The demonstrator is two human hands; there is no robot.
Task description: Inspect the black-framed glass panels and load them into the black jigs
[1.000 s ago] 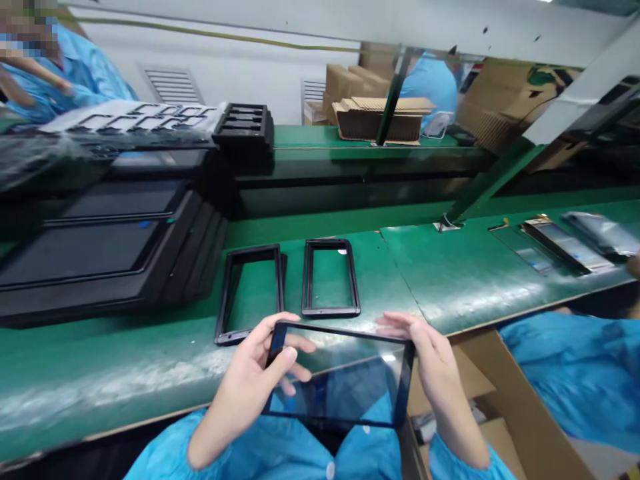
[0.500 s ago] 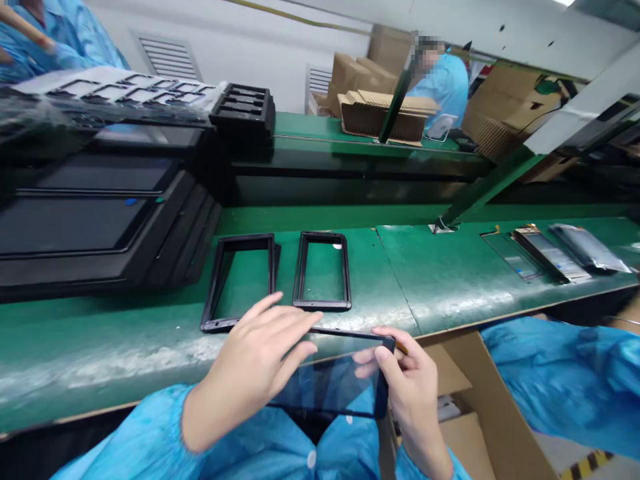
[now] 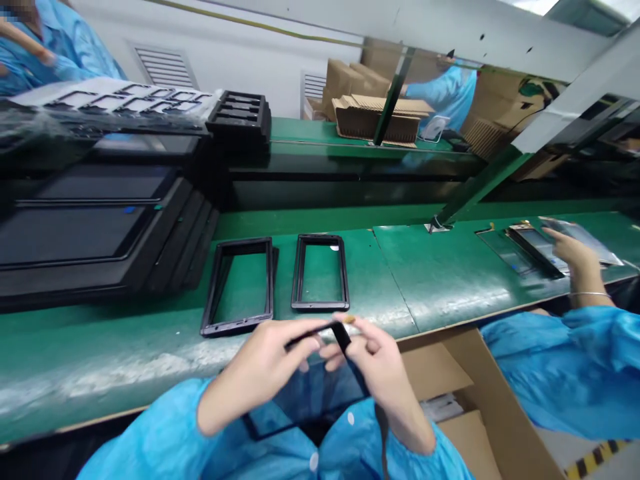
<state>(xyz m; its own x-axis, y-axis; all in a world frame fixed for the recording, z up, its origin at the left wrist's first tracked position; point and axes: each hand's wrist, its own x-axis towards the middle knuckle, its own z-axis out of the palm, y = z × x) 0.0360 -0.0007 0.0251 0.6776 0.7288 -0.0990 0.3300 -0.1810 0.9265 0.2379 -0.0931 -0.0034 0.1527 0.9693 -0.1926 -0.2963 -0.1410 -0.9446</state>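
Both hands, left hand (image 3: 270,350), right hand (image 3: 377,353), gripping glass panel (image 3: 310,400) between them, above lap

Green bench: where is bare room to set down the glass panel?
The green bench is bare between the right black frame and the co-worker's panels, and before the tray stack, left of the left black frame. Crowded: far left rear, far right.

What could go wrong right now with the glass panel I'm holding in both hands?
The glass panel hangs tilted over your lap, off the green bench, pinched only near its top edge by left hand and right hand; a slip could drop it. Bare fingers on the glass may leave smudges.
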